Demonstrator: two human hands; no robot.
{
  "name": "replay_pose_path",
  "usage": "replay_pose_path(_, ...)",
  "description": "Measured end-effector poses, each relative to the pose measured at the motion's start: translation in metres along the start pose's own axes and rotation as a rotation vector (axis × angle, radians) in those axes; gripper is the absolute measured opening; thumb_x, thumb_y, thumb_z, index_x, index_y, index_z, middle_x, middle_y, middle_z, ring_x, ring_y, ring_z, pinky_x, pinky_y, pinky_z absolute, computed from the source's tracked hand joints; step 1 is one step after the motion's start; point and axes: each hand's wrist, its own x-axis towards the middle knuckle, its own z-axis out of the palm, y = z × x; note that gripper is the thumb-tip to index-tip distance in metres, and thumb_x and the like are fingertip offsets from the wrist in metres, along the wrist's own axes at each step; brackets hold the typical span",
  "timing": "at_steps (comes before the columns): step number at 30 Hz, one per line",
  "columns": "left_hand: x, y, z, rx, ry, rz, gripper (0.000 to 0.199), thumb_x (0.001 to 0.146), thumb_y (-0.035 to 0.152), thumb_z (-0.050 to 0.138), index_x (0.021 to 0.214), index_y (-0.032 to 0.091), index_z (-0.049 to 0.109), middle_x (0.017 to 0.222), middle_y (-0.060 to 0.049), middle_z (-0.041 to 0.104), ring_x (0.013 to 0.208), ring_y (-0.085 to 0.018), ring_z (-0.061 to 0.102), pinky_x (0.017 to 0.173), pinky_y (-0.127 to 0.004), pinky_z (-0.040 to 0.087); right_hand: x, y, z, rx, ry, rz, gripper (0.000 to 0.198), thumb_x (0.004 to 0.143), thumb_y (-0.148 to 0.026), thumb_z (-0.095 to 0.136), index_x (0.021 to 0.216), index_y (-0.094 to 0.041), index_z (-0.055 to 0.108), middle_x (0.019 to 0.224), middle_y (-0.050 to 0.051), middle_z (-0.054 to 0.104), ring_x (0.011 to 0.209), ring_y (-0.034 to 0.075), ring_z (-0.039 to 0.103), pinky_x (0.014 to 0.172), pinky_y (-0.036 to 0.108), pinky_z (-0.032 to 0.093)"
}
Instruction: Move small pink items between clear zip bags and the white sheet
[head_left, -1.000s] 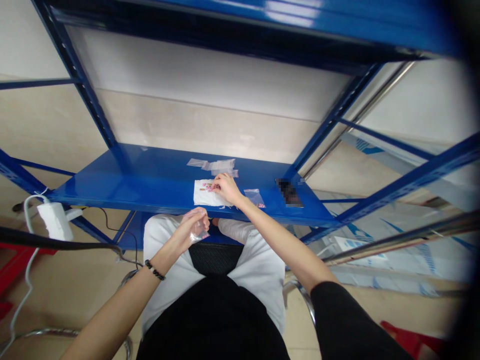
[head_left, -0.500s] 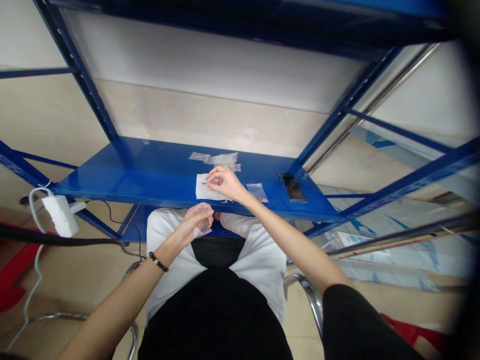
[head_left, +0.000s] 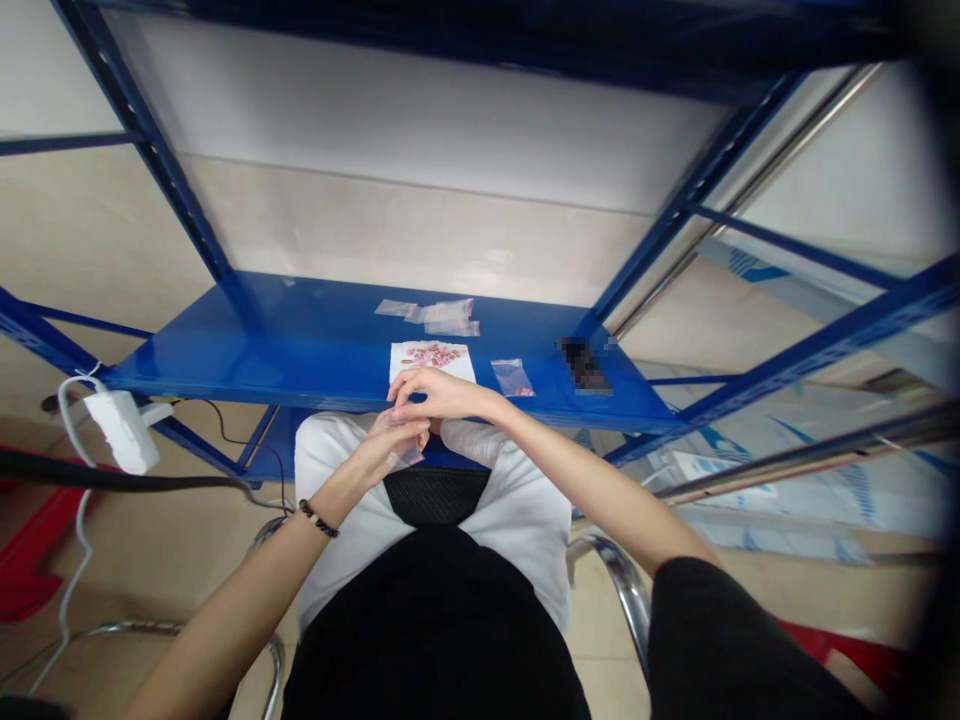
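Note:
Over my lap, my left hand [head_left: 381, 446] is closed around a small clear plastic bag [head_left: 407, 458]. My right hand [head_left: 433, 394] is at the bag's mouth, thumb and forefinger pinched together; whatever sits between the tips is too small to make out. Just beyond it, a white sheet of paper [head_left: 459, 372] lies on the blue shelf [head_left: 315, 350] with a pile of small pink and brownish pieces [head_left: 433, 355] on it. To the right of the paper lies another clear bag [head_left: 513, 377] with a few pink pieces in its corner.
Several flat clear bags [head_left: 448, 316] lie behind the paper. A dark phone [head_left: 585, 367], partly blurred out, rests near the shelf's right end. A white power strip [head_left: 121, 430] hangs at the left post. Blue uprights [head_left: 180, 190] frame the shelf.
My right hand has moved from the pile on the paper back toward me, to the bag in my left hand. The pile now shows uncovered. My left hand has barely moved.

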Motion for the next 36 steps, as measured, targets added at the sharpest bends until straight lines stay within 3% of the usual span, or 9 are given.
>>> replay_pose_path(5,-0.002,0.006,0.004,-0.047,-0.049,0.039,0.024,0.074,0.029,0.078,0.077,0.015,0.059,0.062,-0.001,0.059,0.058,-0.013,0.057,0.055,-0.023,0.043,-0.005,0.008,-0.009,0.078,0.17,0.046,0.023,0.09,-0.034,0.061,0.09,-0.016,0.075,0.098,0.007,0.072,0.091,0.018,0.064,0.084,0.03,0.048)
replay_pose_path(10,-0.005,0.009,0.006,-0.096,-0.067,0.036,0.024,0.076,0.03,0.076,0.079,0.016,0.056,0.062,0.0,0.057,0.059,-0.012,0.055,0.055,-0.023,0.041,-0.012,0.037,-0.015,0.084,0.357,0.2,0.024,0.087,-0.035,0.063,0.084,-0.015,0.074,0.093,0.008,0.074,0.091,0.021,0.066,0.079,0.029,0.048)
replay_pose_path(15,-0.007,0.013,0.009,-0.172,-0.064,0.046,0.024,0.077,0.029,0.075,0.078,0.017,0.055,0.064,0.001,0.052,0.061,-0.012,0.053,0.057,-0.024,0.04,-0.019,0.064,-0.019,0.173,0.486,0.269,0.024,0.084,-0.035,0.063,0.088,-0.014,0.075,0.094,0.009,0.075,0.089,0.021,0.067,0.078,0.03,0.049)
replay_pose_path(19,-0.011,0.02,0.012,-0.392,-0.094,0.076,0.027,0.076,0.029,0.075,0.077,0.019,0.05,0.066,0.004,0.043,0.06,-0.01,0.046,0.057,-0.024,0.039,-0.025,0.077,-0.026,0.088,0.593,0.304,0.022,0.085,-0.03,0.061,0.081,-0.014,0.074,0.08,0.006,0.075,0.074,0.018,0.066,0.071,0.027,0.048)
replay_pose_path(22,-0.012,0.024,0.011,-0.422,-0.143,0.109,0.025,0.077,0.026,0.074,0.077,0.018,0.051,0.066,0.004,0.042,0.061,-0.01,0.045,0.057,-0.024,0.039,-0.03,0.085,-0.032,-0.08,0.673,0.371,0.019,0.085,-0.024,0.06,0.078,-0.015,0.075,0.075,0.005,0.074,0.07,0.017,0.065,0.068,0.026,0.046)
replay_pose_path(27,-0.007,0.025,0.007,-0.403,-0.122,0.154,0.019,0.081,0.021,0.071,0.078,0.017,0.052,0.069,0.003,0.045,0.064,-0.011,0.046,0.061,-0.025,0.04,-0.034,0.099,-0.038,-0.418,0.634,0.392,0.013,0.083,-0.02,0.065,0.076,-0.018,0.076,0.079,0.006,0.074,0.077,0.02,0.065,0.076,0.029,0.045)
replay_pose_path(36,-0.006,0.018,0.005,-0.352,-0.138,0.118,0.015,0.084,0.021,0.067,0.081,0.017,0.053,0.069,0.002,0.048,0.064,-0.011,0.049,0.06,-0.025,0.04,-0.014,0.108,-0.023,-0.615,0.452,0.323,0.009,0.085,-0.022,0.067,0.087,-0.02,0.075,0.094,0.006,0.066,0.095,0.021,0.054,0.091,0.036,0.037)
